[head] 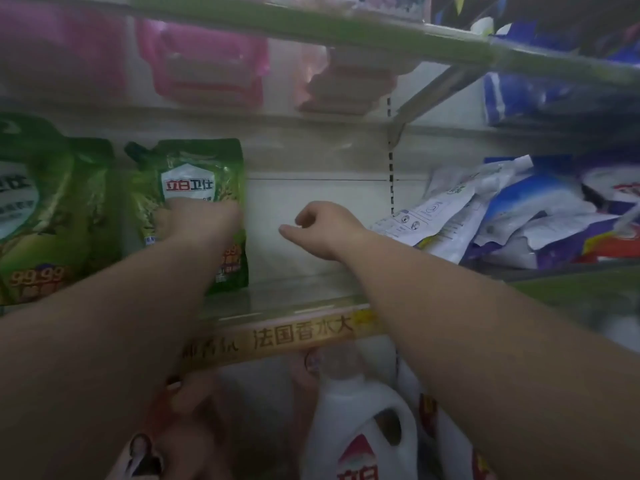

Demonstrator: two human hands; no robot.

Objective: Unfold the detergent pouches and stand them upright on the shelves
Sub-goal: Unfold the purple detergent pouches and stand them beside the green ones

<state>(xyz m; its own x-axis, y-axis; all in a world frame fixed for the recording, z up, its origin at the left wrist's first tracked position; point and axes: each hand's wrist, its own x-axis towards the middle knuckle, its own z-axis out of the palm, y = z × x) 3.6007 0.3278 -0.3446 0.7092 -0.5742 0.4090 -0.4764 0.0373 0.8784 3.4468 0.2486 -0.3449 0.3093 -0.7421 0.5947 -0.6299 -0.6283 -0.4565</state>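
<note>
A green detergent pouch (194, 188) with a spout at its top left stands upright on the middle shelf (298, 299). My left hand (201, 220) lies against its front, fingers pressed on the lower label; how they curl is hidden by the back of the hand. A second, larger green pouch (45, 209) stands upright at the far left. My right hand (325, 226) hovers to the right of the pouch over bare shelf, fingers loosely curled, holding nothing.
White and blue pouches (512, 216) lie heaped on the shelf to the right. Pink pouches (207, 64) fill the shelf above. A yellow price strip (301, 337) edges the shelf front. White detergent jugs (360, 427) stand below.
</note>
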